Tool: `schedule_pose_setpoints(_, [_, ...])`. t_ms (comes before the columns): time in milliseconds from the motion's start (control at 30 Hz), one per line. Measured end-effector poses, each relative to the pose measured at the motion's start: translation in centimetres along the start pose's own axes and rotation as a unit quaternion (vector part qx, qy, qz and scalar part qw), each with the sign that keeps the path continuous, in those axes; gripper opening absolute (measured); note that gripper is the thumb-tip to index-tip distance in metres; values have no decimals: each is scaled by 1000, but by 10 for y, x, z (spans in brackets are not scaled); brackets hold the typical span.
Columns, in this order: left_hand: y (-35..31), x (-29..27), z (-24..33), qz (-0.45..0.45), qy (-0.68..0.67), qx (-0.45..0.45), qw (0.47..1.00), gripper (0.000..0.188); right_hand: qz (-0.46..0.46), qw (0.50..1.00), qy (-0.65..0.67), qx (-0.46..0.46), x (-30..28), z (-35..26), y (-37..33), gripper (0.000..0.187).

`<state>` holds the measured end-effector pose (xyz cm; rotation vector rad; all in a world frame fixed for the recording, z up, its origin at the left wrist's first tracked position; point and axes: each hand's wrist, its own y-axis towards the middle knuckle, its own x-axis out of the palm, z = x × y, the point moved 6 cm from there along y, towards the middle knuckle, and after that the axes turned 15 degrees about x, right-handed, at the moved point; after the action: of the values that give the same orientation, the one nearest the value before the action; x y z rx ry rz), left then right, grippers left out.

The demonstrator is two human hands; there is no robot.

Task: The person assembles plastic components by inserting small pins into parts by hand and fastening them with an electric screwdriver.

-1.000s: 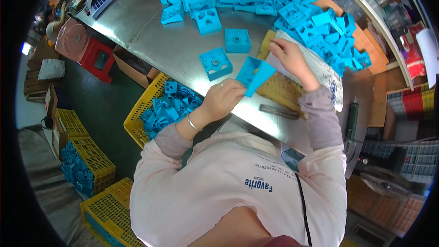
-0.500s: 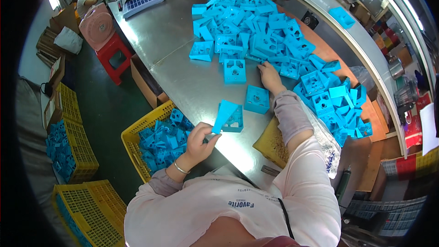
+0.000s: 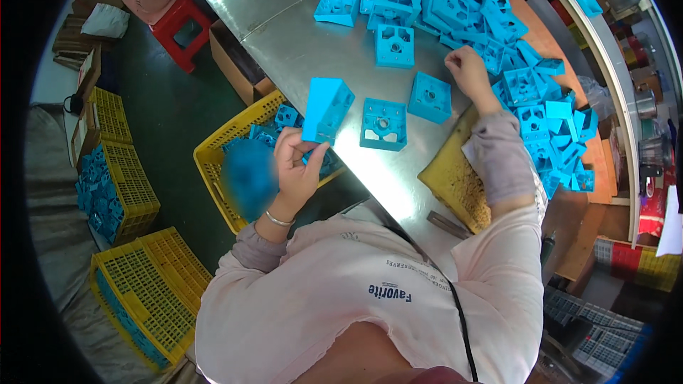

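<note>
My left hand (image 3: 297, 174) is closed on a blue plastic box-shaped part (image 3: 327, 108). It grips the lower edge between thumb and fingers, with the part tilted up over the table's edge. Beside it, a square blue part (image 3: 384, 124) with an open top and a round hole lies on the metal table. Two more such parts, a blue part (image 3: 430, 97) and another blue part (image 3: 395, 46), lie farther off. My right hand (image 3: 469, 71) has its fingers curled together near the pile of blue parts (image 3: 455, 11); whatever its fingertips hold is hidden.
A yellow basket (image 3: 206, 163) of blue parts stands left of the metal table (image 3: 284, 50), partly behind a blurred blue patch. A yellow sponge-like block (image 3: 455, 174) lies by my right forearm. More yellow crates (image 3: 153, 291), a red stool (image 3: 186, 35) and a cardboard box (image 3: 238, 67) stand left.
The view has shifted, with the table's far end sliding out at the top. My left hand has raised and turned its blue part away from the square one. My right hand's fingers have curled in.
</note>
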<state>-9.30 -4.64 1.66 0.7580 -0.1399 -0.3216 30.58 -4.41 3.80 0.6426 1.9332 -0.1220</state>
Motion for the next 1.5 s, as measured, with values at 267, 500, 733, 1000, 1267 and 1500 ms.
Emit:
schedule_pose_setpoints(267, [-6,6,-5,49,-120,-41,991,25,-234,971,40,-33,-49,-51,-164,7])
schedule_pose_setpoints(500, [-14,12,8,48,-154,-13,987,25,-81,993,-69,-43,-45,-56,-209,6])
schedule_pose_setpoints(733, [-15,-4,21,87,-142,-26,986,26,-23,997,-26,-70,-17,-131,-198,30])
schedule_pose_setpoints(1000, [-14,-25,32,113,-131,10,985,25,-173,864,433,190,14,-99,-181,20])
schedule_pose_setpoints(1267, [-11,-39,31,135,-108,21,985,26,-288,376,826,305,-8,-127,-209,22])
schedule_pose_setpoints(1500, [-11,-50,33,147,-123,34,981,25,-280,395,818,310,-10,-143,-224,19])
